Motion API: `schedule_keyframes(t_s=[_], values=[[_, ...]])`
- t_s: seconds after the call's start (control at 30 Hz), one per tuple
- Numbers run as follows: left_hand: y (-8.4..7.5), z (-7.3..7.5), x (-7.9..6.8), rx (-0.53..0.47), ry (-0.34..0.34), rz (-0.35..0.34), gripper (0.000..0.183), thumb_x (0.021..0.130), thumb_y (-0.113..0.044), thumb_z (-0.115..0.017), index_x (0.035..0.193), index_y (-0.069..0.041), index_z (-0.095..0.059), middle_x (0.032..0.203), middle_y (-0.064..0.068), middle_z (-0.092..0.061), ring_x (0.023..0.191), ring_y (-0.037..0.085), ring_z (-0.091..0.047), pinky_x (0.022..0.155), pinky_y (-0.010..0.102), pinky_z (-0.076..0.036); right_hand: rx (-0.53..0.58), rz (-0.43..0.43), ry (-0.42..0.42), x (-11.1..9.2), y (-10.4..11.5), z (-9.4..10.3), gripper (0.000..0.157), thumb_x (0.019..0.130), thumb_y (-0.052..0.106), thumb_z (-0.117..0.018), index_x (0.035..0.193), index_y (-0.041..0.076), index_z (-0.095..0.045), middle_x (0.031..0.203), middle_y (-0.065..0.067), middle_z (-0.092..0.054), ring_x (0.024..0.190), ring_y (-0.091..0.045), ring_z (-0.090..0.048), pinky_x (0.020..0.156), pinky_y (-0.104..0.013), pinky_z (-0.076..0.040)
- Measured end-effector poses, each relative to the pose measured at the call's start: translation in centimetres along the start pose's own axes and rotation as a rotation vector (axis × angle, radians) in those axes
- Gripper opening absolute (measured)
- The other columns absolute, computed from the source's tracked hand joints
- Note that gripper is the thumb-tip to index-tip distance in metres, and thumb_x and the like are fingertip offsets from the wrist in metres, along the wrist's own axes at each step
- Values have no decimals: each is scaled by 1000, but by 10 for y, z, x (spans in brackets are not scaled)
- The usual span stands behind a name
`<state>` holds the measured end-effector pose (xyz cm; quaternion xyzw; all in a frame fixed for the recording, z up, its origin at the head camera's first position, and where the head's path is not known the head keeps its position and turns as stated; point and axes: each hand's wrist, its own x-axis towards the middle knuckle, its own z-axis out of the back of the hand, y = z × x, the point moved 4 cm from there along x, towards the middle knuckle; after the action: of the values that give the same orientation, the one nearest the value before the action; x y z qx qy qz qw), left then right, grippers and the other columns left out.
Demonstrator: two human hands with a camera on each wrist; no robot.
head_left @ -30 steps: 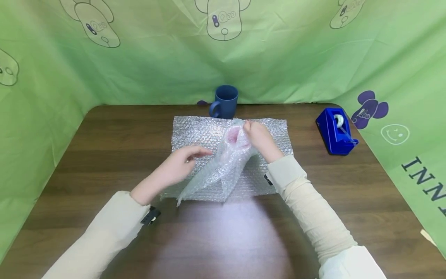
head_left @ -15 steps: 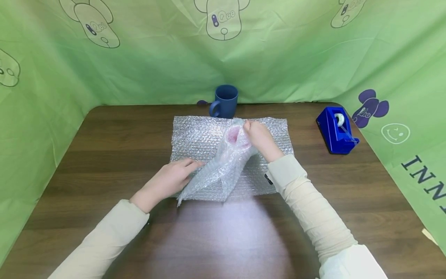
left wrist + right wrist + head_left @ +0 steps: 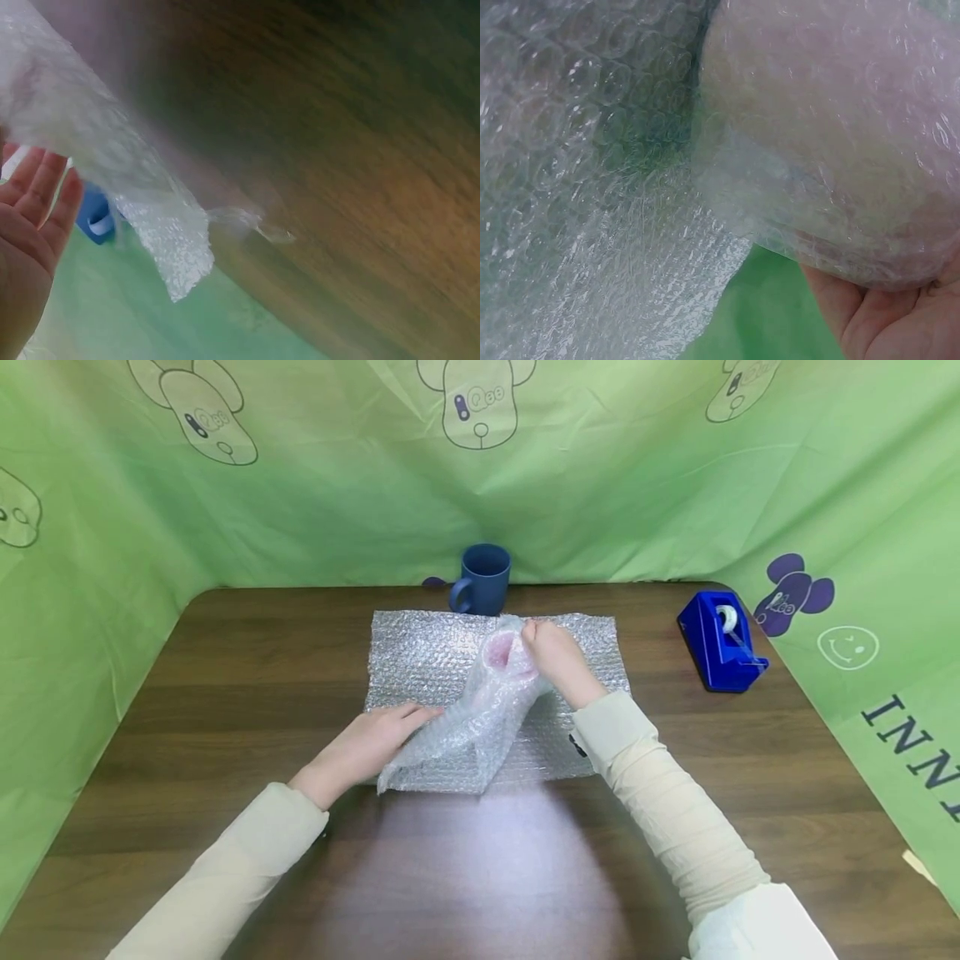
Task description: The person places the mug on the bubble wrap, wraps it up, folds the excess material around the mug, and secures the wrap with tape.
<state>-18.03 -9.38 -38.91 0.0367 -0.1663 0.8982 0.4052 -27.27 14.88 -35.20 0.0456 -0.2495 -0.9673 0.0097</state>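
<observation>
A pink cup [image 3: 498,652] lies tilted inside folded bubble wrap [image 3: 480,718], its round mouth showing. My right hand [image 3: 558,662] grips the mouth's right side together with the wrap. In the right wrist view, fingers [image 3: 832,289] curl beneath the wrapped cup [image 3: 817,112]. To the left, my left hand [image 3: 375,737] touches the slanting left edge of the wrap. The left wrist view has its fingers [image 3: 49,180] extended beside the loose flap [image 3: 161,217]; the thumb is mostly hidden. Under the bundle, a bubble wrap sheet [image 3: 420,652] lies flat.
Behind the sheet stands a blue mug [image 3: 486,578], handle to the left. A blue tape dispenser [image 3: 722,643] with a roll of clear tape sits at the table's right back. Green printed cloth [image 3: 337,510] hangs around the wooden table [image 3: 247,693].
My left hand has come down and back to the wrap's left edge, and the flap's lower corner has risen slightly. My right hand keeps its grip in the same place.
</observation>
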Motion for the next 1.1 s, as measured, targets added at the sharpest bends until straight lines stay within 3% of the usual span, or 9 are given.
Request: schedule_keyframes(t_s=[0.13,0.3,0.67,0.9,1.1], values=[[4,2,1,-58,48,72,47,91,1,-56,136,-13,-50,130,2,-59,119,21,-59,100,38,-48,-2,-3,0,0,0,1,43,103,23,-20,66,10,-37,106,-31,-61,96,-41,-57,97,-50,-44],[9,4,2,-235,25,179,44,94,-25,-58,135,-11,-51,131,6,-59,118,24,-59,98,43,-48,-2,5,-2,-1,-1,1,44,103,23,-20,65,11,-37,98,-29,-60,89,-38,-55,96,-50,-44],[11,4,21,-529,-185,192,38,85,0,-67,122,1,-59,120,17,-65,112,33,-61,97,47,-49,-1,2,-9,-1,1,0,43,103,22,-19,68,7,-40,103,-30,-61,91,-39,-55,95,-50,-44],[15,1,33,-656,-213,381,40,85,-6,-69,124,2,-59,123,19,-62,91,28,-66,76,31,-56,-15,6,-12,-1,2,1,51,104,22,-19,85,-6,-57,110,-33,-62,101,-44,-59,98,-50,-43],[14,0,39,-692,-230,459,32,87,-17,-69,117,-6,-62,109,15,-68,90,26,-66,76,32,-55,-27,3,0,-2,2,0,52,103,21,-18,89,-8,-59,109,-31,-62,101,-42,-58,102,-49,-42]])
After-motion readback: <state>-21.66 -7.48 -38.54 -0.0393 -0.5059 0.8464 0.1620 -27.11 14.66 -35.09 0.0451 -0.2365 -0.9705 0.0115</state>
